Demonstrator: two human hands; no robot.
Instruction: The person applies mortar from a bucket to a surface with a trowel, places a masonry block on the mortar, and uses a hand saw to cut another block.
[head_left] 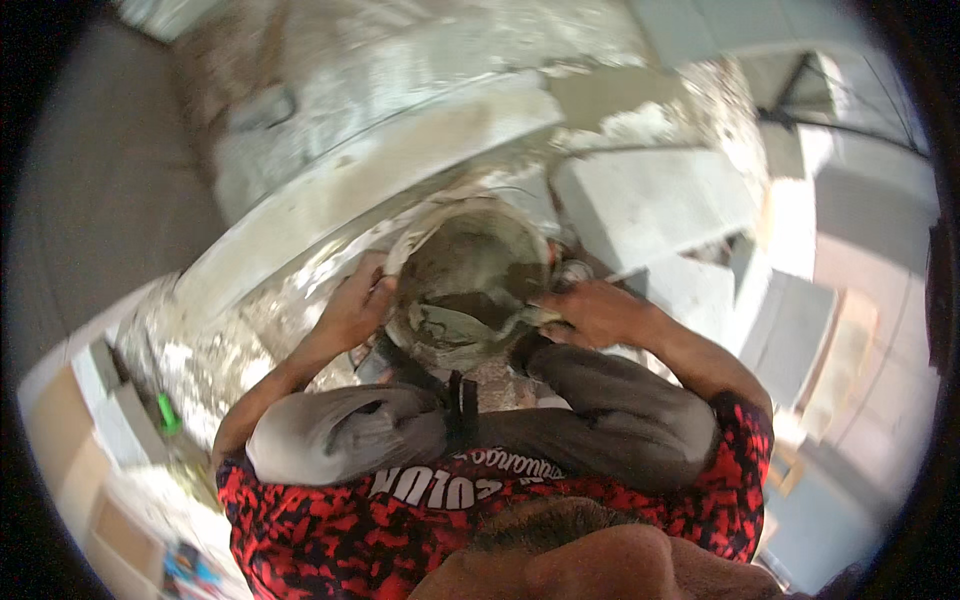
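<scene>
Pinches the left rim of a grey-smeared bucket (pixel 408 238) in the left hand (pixel 356 308), just in front of the bent legs (pixel 610 400). Has the right hand (pixel 592 312) at the opposite rim, too blurred to tell whether gripping or loose. Faces a long pale slab (pixel 375 170) just beyond the far edge and grey blocks (pixel 655 205) close on the right; has more open room leftward, over rough pale ground (pixel 210 368).

Grey-brown bucket (pixel 420 222), pale grey block (pixel 655 200) right of it, dark grey trousers (pixel 620 400) below it, red-and-black blotched shirt (pixel 320 530) farther below it
</scene>
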